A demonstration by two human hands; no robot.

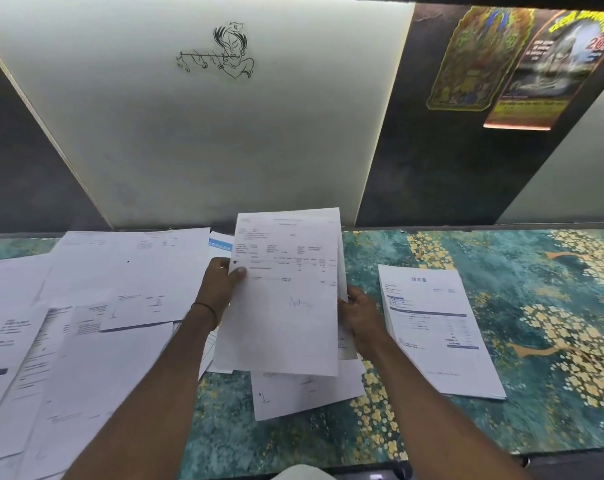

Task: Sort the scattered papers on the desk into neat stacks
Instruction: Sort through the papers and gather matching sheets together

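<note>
Step in hand: a sheaf of sheets (286, 299) is held up above the desk (536, 306); it is judged that it is being checked or squared before a stack is chosen.
Left hand: the left hand (224, 282) is clamped on the sheaf's left edge, at nine o'clock, with the thumb pressed on the front and the fingers behind.
Right hand: the right hand (361, 320) is closed on the right edge, at three o'clock; its fingertips are covered by paper.
Papers: a neat stack (435, 327) lies at three o'clock of the sheaf, just beside the right hand. Scattered papers (85, 306) are spread overlapping from nine to seven o'clock. A loose sheet (304, 396) lies at six o'clock, partly under the sheaf.
Next move: the sheaf probably needs to be matched to the stack and laid down with edges aligned, or a new stack started.
Hidden: the number of sheets held cannot be told. The print is too small to be read. The scattered papers are cut off at the left edge, and what lies beneath them is not shown.
</note>
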